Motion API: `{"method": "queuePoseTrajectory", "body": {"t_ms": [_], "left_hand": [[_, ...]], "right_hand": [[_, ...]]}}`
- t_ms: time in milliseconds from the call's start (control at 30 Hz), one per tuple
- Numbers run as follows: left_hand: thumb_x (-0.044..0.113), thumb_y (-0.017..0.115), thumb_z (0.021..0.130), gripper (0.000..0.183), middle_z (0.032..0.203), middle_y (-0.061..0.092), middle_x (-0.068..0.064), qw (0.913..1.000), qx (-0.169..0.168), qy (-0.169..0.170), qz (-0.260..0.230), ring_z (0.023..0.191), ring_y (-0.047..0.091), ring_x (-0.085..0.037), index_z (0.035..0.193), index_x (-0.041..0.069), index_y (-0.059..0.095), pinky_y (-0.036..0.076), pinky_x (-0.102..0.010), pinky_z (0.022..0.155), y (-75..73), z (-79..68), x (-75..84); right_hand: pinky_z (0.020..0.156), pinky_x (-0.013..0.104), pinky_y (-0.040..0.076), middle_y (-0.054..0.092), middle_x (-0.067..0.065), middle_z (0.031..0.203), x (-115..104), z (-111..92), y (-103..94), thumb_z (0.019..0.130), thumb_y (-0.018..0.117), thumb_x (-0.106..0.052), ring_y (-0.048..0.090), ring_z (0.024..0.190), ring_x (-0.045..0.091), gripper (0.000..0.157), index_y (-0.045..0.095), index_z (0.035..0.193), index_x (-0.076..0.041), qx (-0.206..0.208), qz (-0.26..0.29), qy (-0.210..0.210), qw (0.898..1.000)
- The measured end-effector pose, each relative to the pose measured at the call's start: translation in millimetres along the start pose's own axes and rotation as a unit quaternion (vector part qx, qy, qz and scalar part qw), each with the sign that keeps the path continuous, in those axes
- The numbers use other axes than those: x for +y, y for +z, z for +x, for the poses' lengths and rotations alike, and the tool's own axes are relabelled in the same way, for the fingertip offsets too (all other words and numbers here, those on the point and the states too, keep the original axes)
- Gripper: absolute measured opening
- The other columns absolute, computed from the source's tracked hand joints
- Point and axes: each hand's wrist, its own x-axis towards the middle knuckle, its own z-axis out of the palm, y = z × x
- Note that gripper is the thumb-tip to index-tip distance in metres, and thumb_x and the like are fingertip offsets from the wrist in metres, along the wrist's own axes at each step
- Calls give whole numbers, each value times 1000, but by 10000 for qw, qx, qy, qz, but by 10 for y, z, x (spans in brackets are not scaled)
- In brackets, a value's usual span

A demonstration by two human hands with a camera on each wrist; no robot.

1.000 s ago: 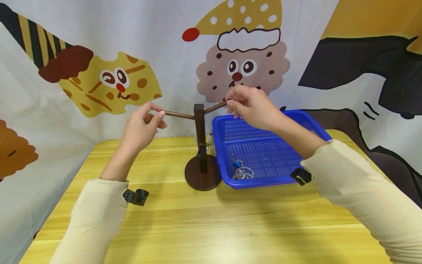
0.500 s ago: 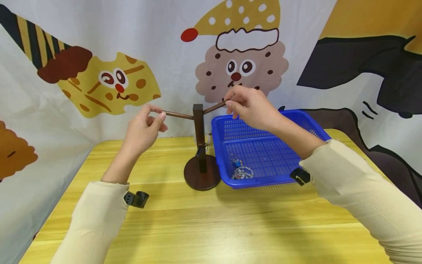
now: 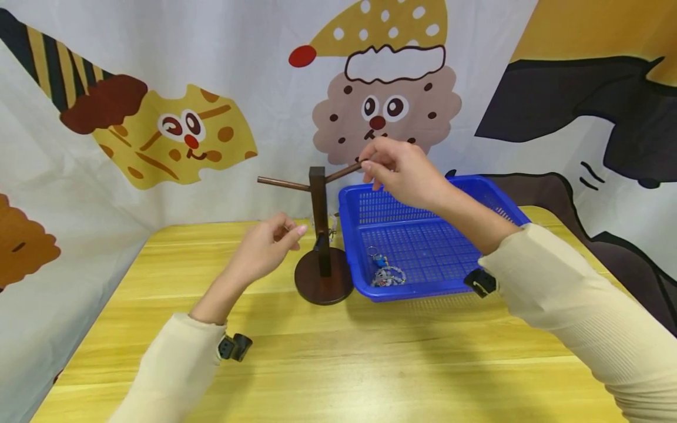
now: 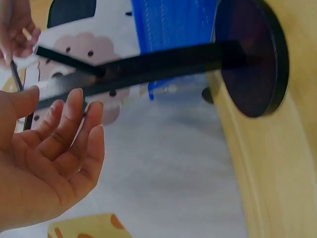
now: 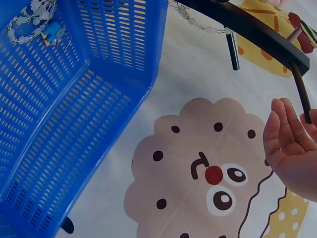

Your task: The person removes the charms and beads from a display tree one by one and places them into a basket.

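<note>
A dark brown wooden stand [image 3: 319,205] with a round base [image 3: 309,285] stands upright on the table. Near its top, one peg [image 3: 284,184] sticks out to the left and another peg [image 3: 344,172] to the right. My right hand [image 3: 407,176] pinches the tip of the right peg between thumb and fingers. Just left of the post, at mid height, my left hand [image 3: 264,249] hovers with loosely bent fingers and nothing in them. A short lower peg [image 3: 320,242] points forward. Behind the post hangs a pale beaded bracelet [image 5: 215,30], partly hidden in the head view.
A blue plastic basket [image 3: 444,289] stands right of the stand, under my right forearm. Inside lie a beaded bracelet [image 3: 394,277] and a keychain with a blue figure [image 3: 379,260]. A printed cloth [image 3: 285,117] hangs behind the wooden table [image 3: 338,364].
My left hand has let go of the left peg's tip and come down and rightward to beside the post. The right hand stays on its peg.
</note>
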Motion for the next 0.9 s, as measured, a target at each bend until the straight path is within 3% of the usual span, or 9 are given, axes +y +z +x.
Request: {"method": "queuePoseTrajectory", "body": {"t_ms": [167,533,900], "left_hand": [[34,54,93,25,72,61,1,9993,-16,342,-114,62,51,-16,85,10,58,38,-30,55,113,-68,62],[21,62,88,15,75,62,0,9969,156,769,69,72,59,-15,85,8,57,44,-30,58,193,-145,132],[17,60,89,12,78,62,-3,9964,351,762,126,78,61,-20,87,7,56,47,-36,66,148,-196,89]], "right_hand": [[59,31,44,65,9,81,-4,1,1,95,50,-12,60,71,21,14,57,103,-3,5,-6,53,10000],[58,31,42,65,9,82,-3,2,5,94,51,-12,59,70,20,13,56,103,-3,-3,-3,57,10000],[60,32,41,64,7,82,-37,-57,-4,93,53,-12,58,72,19,13,57,103,-4,-104,52,-75,9999]]}}
